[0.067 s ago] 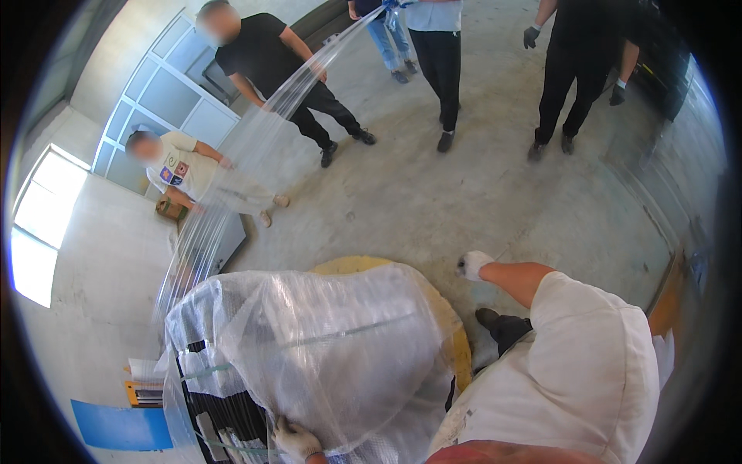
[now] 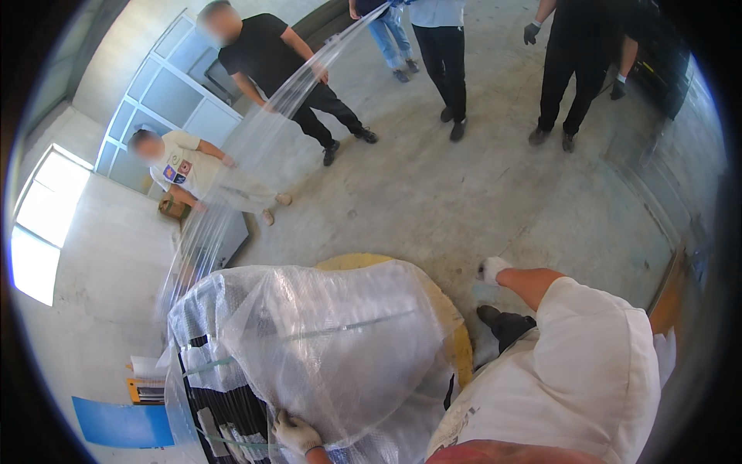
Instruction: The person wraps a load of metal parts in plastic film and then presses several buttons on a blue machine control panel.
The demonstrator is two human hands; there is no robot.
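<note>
A large bundle covered in clear bubble wrap [image 2: 348, 332] stands in front of me, with dark ribbed material [image 2: 229, 406] showing at its left side. My left hand [image 2: 297, 433], in a pale work glove, is at the edge of the bubble wrap beside the dark material, its fingers bent over that edge. Off to the right of the bundle, my right hand [image 2: 493, 271] hangs above the floor in a white glove. Its fingers look curled in, and nothing shows in them. Clear stretch film [image 2: 286, 89] runs taut from the bundle's left side toward the top of the view.
Beneath the bundle is a round yellow base [image 2: 461, 340]. Several people stand beyond it on the concrete floor [image 2: 386, 201], one in a black shirt [image 2: 263, 54] beside the film. A blue panel [image 2: 124, 423] and a grey cabinet [image 2: 232, 240] are on the left.
My right hand has shifted slightly right and down. One person's feet beyond the bundle have moved a little. My left hand stays at the bubble wrap's edge.
</note>
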